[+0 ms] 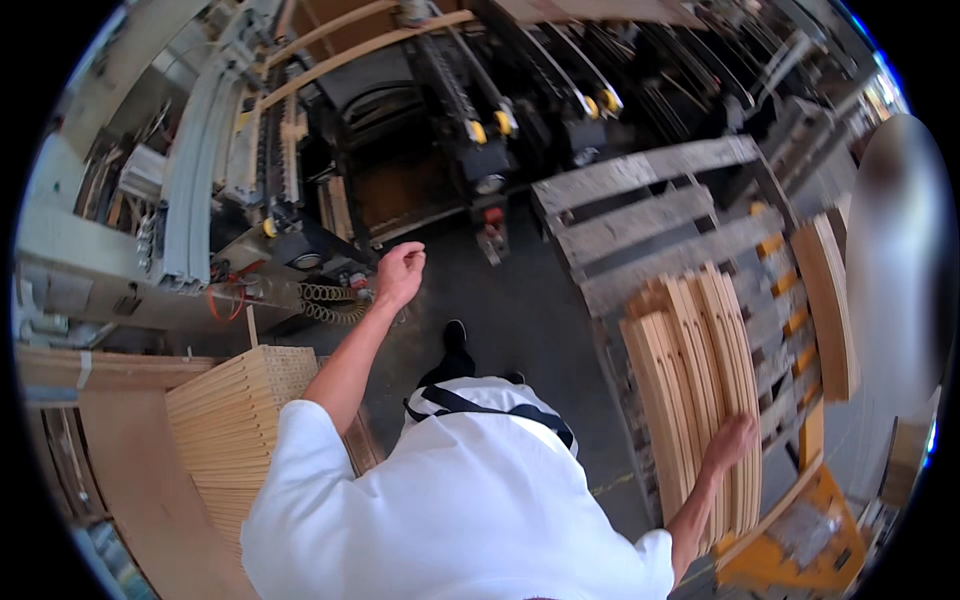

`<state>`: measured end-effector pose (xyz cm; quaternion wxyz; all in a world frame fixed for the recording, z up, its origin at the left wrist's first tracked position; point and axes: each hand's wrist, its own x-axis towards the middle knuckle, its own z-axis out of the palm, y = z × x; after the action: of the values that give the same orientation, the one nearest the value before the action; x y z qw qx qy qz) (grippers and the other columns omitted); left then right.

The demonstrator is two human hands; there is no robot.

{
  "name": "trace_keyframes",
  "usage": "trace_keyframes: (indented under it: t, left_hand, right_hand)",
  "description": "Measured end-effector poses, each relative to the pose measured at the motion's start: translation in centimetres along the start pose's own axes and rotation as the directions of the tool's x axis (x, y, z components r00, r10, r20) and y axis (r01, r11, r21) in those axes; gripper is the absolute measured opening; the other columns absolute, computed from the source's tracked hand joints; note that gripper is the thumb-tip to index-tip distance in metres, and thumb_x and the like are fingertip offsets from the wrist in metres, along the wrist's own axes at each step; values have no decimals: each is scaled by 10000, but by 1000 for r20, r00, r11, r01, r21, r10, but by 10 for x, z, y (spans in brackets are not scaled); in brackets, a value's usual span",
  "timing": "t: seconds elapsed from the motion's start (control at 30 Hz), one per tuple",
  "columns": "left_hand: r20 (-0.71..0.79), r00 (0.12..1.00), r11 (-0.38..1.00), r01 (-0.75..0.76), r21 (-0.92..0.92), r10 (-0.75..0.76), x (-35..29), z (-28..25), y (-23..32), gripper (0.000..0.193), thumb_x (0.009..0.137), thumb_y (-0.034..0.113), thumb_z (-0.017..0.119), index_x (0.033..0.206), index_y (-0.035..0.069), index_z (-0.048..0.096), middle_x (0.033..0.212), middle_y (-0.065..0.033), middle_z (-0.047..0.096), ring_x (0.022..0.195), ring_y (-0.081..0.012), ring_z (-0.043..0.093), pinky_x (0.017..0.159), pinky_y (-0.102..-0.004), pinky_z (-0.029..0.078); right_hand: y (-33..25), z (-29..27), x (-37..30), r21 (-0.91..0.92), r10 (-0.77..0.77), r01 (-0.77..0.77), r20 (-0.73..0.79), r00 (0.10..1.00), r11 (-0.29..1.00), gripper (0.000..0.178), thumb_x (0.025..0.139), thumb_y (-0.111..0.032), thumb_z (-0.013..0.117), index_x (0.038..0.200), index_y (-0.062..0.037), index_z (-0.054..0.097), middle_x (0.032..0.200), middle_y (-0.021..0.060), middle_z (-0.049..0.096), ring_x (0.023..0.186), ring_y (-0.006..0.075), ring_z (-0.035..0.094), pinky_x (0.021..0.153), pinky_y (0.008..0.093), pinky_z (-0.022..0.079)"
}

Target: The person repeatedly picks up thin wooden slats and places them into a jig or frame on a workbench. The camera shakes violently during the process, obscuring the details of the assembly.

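Observation:
My left hand (402,272) is raised over the floor ahead of me, its fingers curled in, and nothing shows in it. Over the stack of curved wooden slats (690,370) on my right is my right hand (735,438), its fingers closed near the outer slats. Whether it grips or touches one is hidden. The slats lie lengthwise in rows, with holes bored along some of them. A grey wooden pallet (640,165) lies under and beyond them.
Ahead stands a machine with dark rails (450,90) and yellow rollers; a curved wooden bar (370,55) lies across it. At my left is a tall stack of light wooden pieces (235,400). More slats (828,310) and a yellow pallet jack (800,540) stand at the right.

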<state>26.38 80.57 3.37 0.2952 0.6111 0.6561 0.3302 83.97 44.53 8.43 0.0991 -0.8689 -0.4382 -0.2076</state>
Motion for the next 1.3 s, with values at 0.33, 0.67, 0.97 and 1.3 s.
trace_keyframes:
  t: [0.33, 0.67, 0.97, 1.3]
  left_hand:
    - [-238, 937, 929, -169, 330, 255, 268, -64, -40, 260, 842, 187, 610, 1074, 79, 656, 1149, -160, 630, 1078, -361, 574, 915, -444, 485]
    - [-225, 940, 760, -51, 648, 255, 520, -125, -15, 673, 833, 269, 672, 1420, 110, 384, 1471, -142, 373, 1395, -366, 293, 1124, -541, 270]
    - [23, 941, 812, -304, 497, 338, 479, -120, -14, 269, 765, 250, 726, 948, 77, 631, 1020, -149, 613, 942, -356, 614, 834, -520, 467]
    - [376, 911, 960, -238, 146, 169, 232, -83, 45, 305, 772, 204, 731, 1007, 57, 603, 993, -159, 620, 954, -365, 606, 794, -501, 504]
  right_hand:
    - [-156, -57, 85, 170, -190, 194, -39, 981, 966, 390, 924, -25, 595, 1308, -45, 531, 1138, 170, 535, 993, 358, 570, 829, 441, 478]
    - [-409, -95, 178, 465, -311, 220, 127, 942, 857, 414, 907, 1, 593, 1319, -8, 555, 1139, 175, 540, 1020, 330, 572, 841, 395, 489]
    - [-602, -52, 279, 636, -652, 434, 146, 744, 638, 465, 827, 98, 620, 1269, -47, 594, 1082, 159, 569, 953, 333, 589, 818, 380, 495]
    - [-889, 60, 355, 694, -952, 719, -195, 237, 36, 479, 771, 44, 600, 1228, -96, 612, 1116, 164, 596, 1072, 382, 542, 922, 449, 461]
